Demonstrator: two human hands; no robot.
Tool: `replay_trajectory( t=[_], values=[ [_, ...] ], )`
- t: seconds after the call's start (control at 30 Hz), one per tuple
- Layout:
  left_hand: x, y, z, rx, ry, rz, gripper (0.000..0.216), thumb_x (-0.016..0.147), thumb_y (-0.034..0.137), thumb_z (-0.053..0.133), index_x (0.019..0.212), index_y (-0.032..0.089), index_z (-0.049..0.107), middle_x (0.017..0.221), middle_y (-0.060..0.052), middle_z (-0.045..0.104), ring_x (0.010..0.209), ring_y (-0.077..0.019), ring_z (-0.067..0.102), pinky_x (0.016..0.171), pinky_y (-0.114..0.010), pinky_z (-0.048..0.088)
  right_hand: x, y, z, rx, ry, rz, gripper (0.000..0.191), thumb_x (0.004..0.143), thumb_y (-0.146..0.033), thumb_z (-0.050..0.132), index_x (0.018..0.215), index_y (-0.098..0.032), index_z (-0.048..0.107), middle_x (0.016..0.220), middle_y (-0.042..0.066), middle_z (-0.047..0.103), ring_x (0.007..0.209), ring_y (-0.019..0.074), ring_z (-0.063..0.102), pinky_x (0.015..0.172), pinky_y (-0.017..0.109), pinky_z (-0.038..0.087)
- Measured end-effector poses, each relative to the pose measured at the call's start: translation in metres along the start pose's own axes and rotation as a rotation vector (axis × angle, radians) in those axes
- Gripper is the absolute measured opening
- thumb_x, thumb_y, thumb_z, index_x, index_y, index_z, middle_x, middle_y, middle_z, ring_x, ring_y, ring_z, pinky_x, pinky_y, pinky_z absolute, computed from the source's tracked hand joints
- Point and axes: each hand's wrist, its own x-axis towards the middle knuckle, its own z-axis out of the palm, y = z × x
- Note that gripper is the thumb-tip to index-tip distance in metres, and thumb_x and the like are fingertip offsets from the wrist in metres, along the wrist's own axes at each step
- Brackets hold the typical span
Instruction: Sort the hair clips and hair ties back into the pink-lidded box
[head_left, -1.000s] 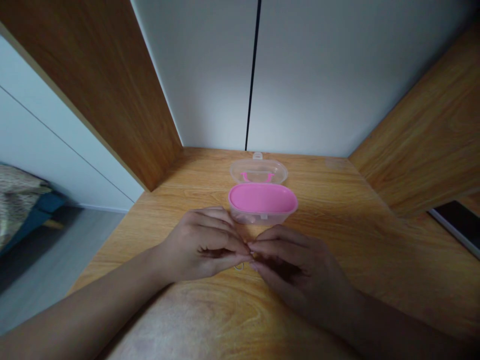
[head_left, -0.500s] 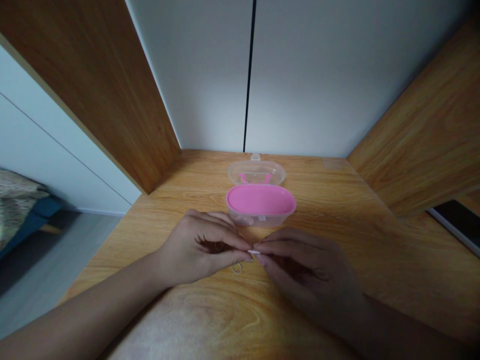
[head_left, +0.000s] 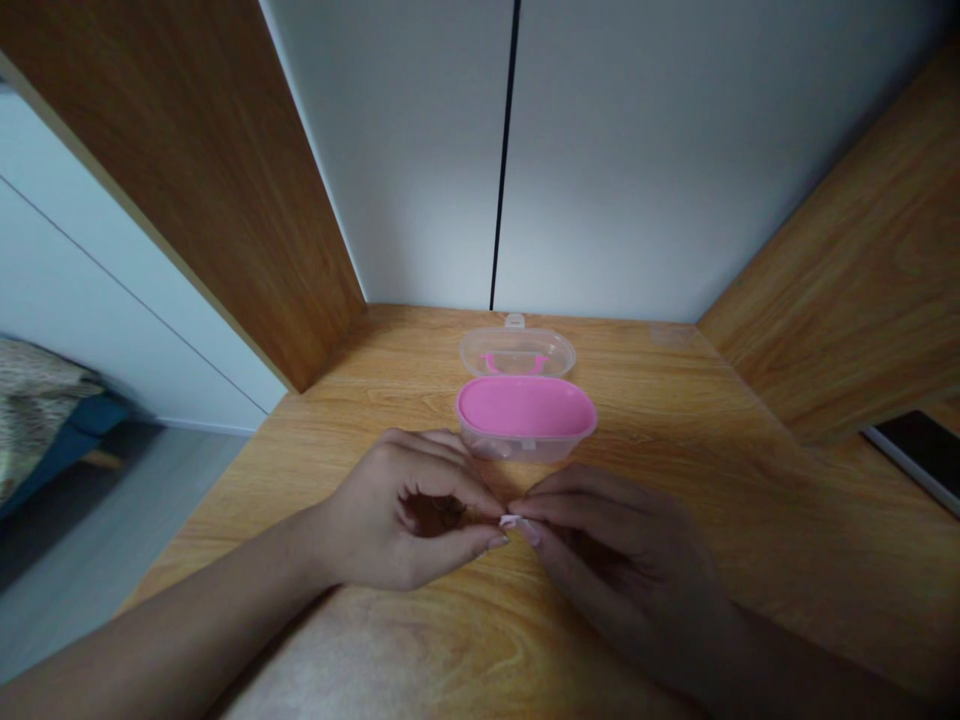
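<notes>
Left hand (head_left: 397, 520) and right hand (head_left: 615, 560) pinch white piece (head_left: 508, 521) (pink case (head_left: 525, 405) behind)

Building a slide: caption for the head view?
Left hand and right hand pinch a small pale piece before an open pink case.

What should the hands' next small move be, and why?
Probably a short carry forward: left hand and right hand both pinch a tiny white piece just in front of the pink case, whose clear lid lies open.
</notes>
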Motion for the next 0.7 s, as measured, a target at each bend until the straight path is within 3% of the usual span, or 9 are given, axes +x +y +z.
replay_trajectory(
  t=[0.23,0.57,0.7],
  values=[
    [-0.0013,0.0030,0.0013,-0.046,0.021,-0.045,0.004,0.081,0.008,0.074,0.080,0.011,0.076,0.074,-0.011,0.077,0.066,-0.0165,0.070,0.064,-0.028,0.054,-0.0020,-0.0006,-0.0015,-0.049,0.018,-0.092,0.036,0.091,-0.012,0.066,0.124,-0.029,0.068,0.095,0.002,0.079,0.080,0.0153,0.076,0.069,0.024,0.064],
    [-0.0005,0.0025,0.0009,-0.071,0.004,-0.083,0.004,0.082,0.011,0.073,0.080,0.012,0.076,0.069,-0.009,0.075,0.063,-0.0163,0.068,0.064,-0.030,0.054,0.0021,-0.0017,-0.0058,-0.100,0.007,-0.178,0.023,0.095,-0.013,0.065,0.112,-0.027,0.071,0.088,0.001,0.078,0.079,0.0147,0.073,0.070,0.025,0.062],
    [-0.0009,0.0030,-0.0014,-0.041,0.056,-0.042,0.007,0.083,0.011,0.071,0.086,0.014,0.077,0.073,-0.007,0.076,0.067,-0.0152,0.069,0.070,-0.030,0.055,-0.0003,-0.0011,-0.0069,-0.095,0.096,-0.085,0.018,0.090,-0.015,0.071,0.104,-0.026,0.072,0.089,0.001,0.078,0.080,0.0146,0.073,0.072,0.026,0.061]
  ],
)
